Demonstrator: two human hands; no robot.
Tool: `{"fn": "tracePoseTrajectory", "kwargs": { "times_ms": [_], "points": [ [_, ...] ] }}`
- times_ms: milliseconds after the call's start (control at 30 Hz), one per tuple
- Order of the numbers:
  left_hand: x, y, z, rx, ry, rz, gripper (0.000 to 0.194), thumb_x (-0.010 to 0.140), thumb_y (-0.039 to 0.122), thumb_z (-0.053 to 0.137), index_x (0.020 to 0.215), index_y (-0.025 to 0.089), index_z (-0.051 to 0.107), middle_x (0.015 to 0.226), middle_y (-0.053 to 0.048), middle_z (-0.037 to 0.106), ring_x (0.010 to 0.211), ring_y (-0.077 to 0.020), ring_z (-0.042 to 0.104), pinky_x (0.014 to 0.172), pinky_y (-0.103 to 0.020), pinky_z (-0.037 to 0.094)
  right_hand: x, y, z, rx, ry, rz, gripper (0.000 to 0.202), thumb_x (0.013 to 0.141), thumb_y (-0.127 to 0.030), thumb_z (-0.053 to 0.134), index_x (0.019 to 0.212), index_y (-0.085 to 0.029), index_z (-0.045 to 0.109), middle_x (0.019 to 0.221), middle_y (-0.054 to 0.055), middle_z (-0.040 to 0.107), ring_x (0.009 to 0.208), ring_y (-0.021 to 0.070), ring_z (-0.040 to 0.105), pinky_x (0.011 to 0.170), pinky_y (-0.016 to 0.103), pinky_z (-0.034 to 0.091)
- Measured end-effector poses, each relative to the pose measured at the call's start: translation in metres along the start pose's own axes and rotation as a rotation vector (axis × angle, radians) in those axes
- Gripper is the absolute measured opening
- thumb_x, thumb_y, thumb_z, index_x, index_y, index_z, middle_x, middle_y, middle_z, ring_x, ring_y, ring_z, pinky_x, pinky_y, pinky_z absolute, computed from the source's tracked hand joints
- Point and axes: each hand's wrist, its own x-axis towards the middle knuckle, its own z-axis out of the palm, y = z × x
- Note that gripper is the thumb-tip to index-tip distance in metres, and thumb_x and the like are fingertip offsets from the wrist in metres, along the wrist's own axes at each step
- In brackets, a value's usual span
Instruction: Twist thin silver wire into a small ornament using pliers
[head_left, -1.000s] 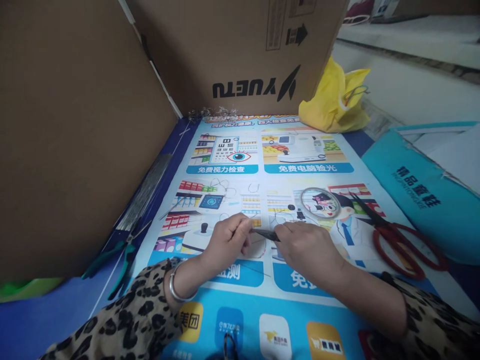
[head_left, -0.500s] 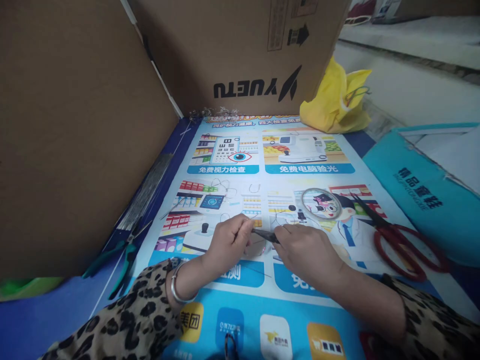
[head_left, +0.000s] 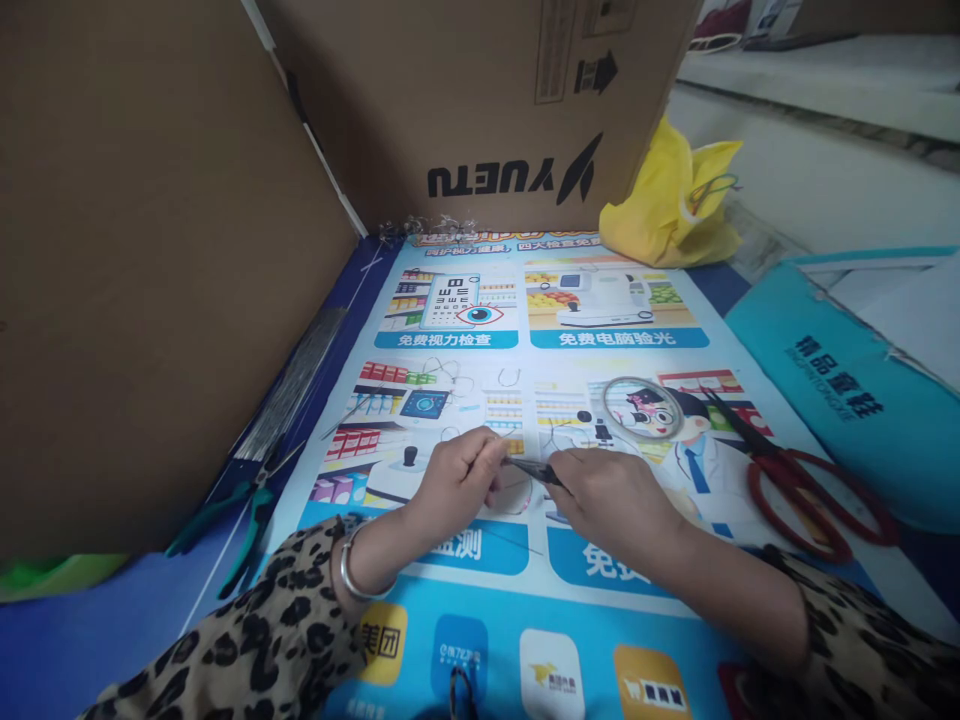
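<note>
My right hand [head_left: 619, 500] is wrapped round a pair of pliers [head_left: 534, 469]; only the dark, tapered jaws show, pointing left. Their tip meets the fingers of my left hand [head_left: 459, 478], which are pinched together on a thin wire. A curved piece of wire [head_left: 531, 490] shows just under the jaws, and the pinched end is hidden by the fingers. Both hands are over a printed poster [head_left: 480, 585]. Beyond them lie loose bent wires [head_left: 442, 372] and a round clear dish [head_left: 643, 408] with small pink and dark pieces in it.
Red-handled scissors [head_left: 814, 495] lie to the right, beside a turquoise box [head_left: 840, 390]. On the left are green-handled pliers [head_left: 255, 515] and a bundle of straight wires [head_left: 292, 385]. Cardboard walls [head_left: 480, 90] stand at the left and back, with a yellow bag [head_left: 667, 210] at the back right.
The jaws of the pliers and my right hand have shifted very slightly. My left hand keeps its place and its pinch.
</note>
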Motion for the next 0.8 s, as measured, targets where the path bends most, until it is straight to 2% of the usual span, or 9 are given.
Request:
{"fn": "tracePoseTrajectory", "kwargs": {
  "times_ms": [233, 433, 633, 800],
  "points": [
    [-0.0009, 0.0012, 0.0042, 0.024, 0.045, -0.025, 0.033, 0.09, 0.039, 0.036, 0.068, 0.018, 0.048, 0.052, 0.005, 0.052, 0.045, -0.0085, 0.051, 0.054, -0.022, 0.041, 0.0005, -0.0058, -0.0017, -0.01, 0.002, 0.014, 0.017, 0.083, -0.027, 0.048, 0.075, -0.017, 0.059, 0.068, 0.004, 0.064, 0.063, 0.0179, 0.059, 0.053, 0.028, 0.023],
    [-0.0016, -0.0002, 0.0056, 0.085, 0.06, -0.014, 0.034, 0.091, 0.04, 0.035, 0.068, 0.018, 0.048, 0.054, 0.004, 0.053, 0.047, -0.0087, 0.051, 0.054, -0.021, 0.04, 0.0006, -0.0077, -0.0022, -0.004, -0.071, 0.032, 0.016, 0.084, -0.024, 0.046, 0.077, -0.017, 0.058, 0.071, 0.004, 0.065, 0.063, 0.0181, 0.06, 0.051, 0.027, 0.022],
    [-0.002, -0.0013, 0.0056, 0.122, 0.079, 0.004, 0.033, 0.091, 0.04, 0.035, 0.07, 0.018, 0.048, 0.054, 0.003, 0.053, 0.049, -0.0088, 0.051, 0.054, -0.021, 0.039, 0.0028, -0.0053, -0.0041, 0.106, -0.17, 0.05, 0.018, 0.086, -0.028, 0.045, 0.076, -0.018, 0.056, 0.071, 0.002, 0.065, 0.064, 0.0169, 0.059, 0.051, 0.027, 0.021],
    [-0.0026, 0.0017, 0.0062, 0.019, 0.069, -0.021, 0.034, 0.09, 0.042, 0.036, 0.069, 0.018, 0.047, 0.054, 0.004, 0.052, 0.045, -0.0076, 0.05, 0.051, -0.02, 0.04, -0.0004, -0.0036, -0.0001, 0.138, -0.138, 0.042, 0.018, 0.085, -0.027, 0.045, 0.075, -0.019, 0.056, 0.069, 0.002, 0.064, 0.063, 0.0163, 0.058, 0.051, 0.026, 0.023]
  ]
}}
